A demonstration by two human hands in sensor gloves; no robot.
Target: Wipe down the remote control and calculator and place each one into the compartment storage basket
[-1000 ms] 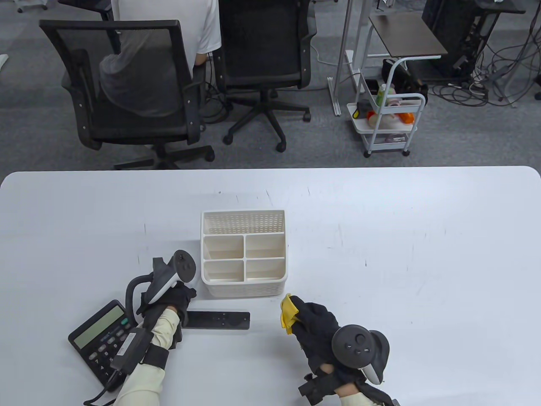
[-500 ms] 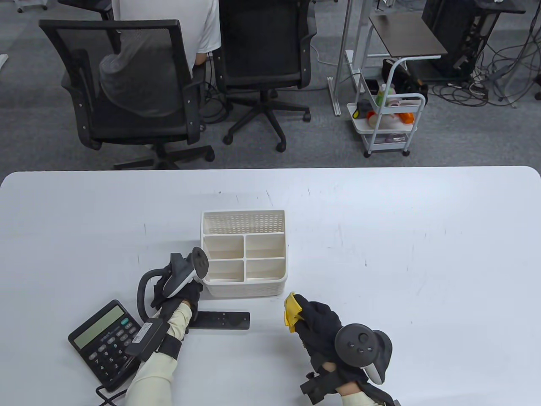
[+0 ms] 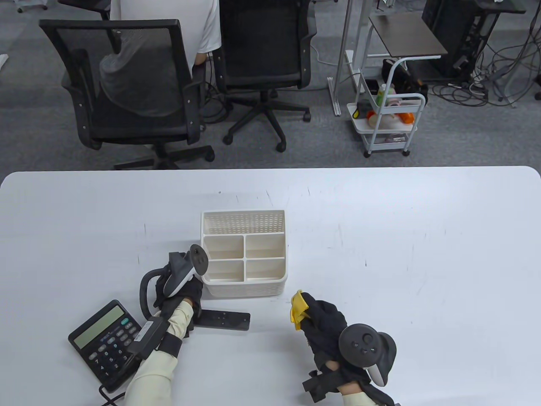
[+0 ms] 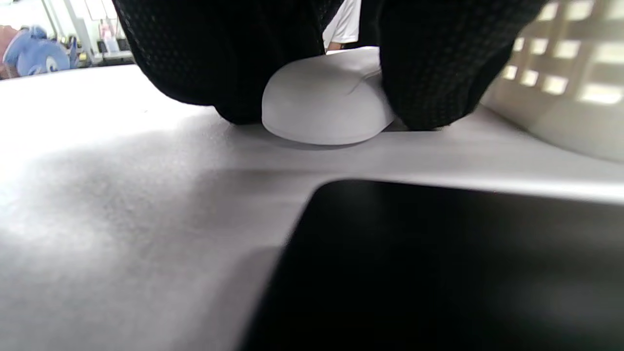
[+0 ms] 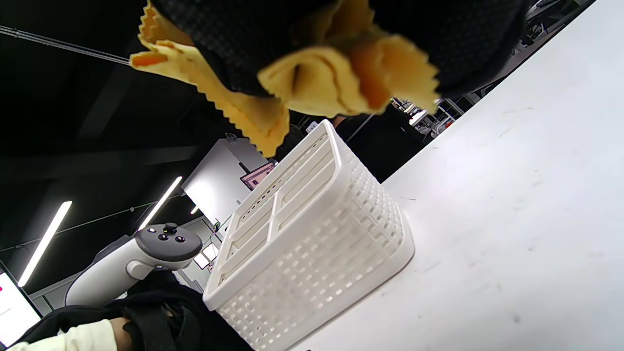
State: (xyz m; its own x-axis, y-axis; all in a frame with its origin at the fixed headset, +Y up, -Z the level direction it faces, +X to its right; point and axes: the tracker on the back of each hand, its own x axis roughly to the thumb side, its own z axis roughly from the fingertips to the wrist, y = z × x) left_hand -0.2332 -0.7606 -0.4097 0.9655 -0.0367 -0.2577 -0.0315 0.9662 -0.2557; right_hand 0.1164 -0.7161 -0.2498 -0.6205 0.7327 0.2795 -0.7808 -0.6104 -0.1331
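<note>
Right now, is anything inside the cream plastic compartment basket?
No, the cream plastic compartment basket shows only bare compartment floors in the table view.

One remote control (image 3: 222, 319), under the left hand (image 3: 179, 292). One calculator (image 3: 105, 342), just behind that wrist. One compartment storage basket (image 3: 244, 287), beside its fingers; five compartments. One yellow cloth (image 3: 298, 311), bunched in the right hand (image 3: 327, 327). Two hands.

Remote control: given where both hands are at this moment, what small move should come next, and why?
Probably the left hand should close on the remote control and steady or lift it. The remote lies flat on the table in front of the basket, whose compartments look empty. The right hand already grips the yellow cloth beside it, ready to wipe.
</note>
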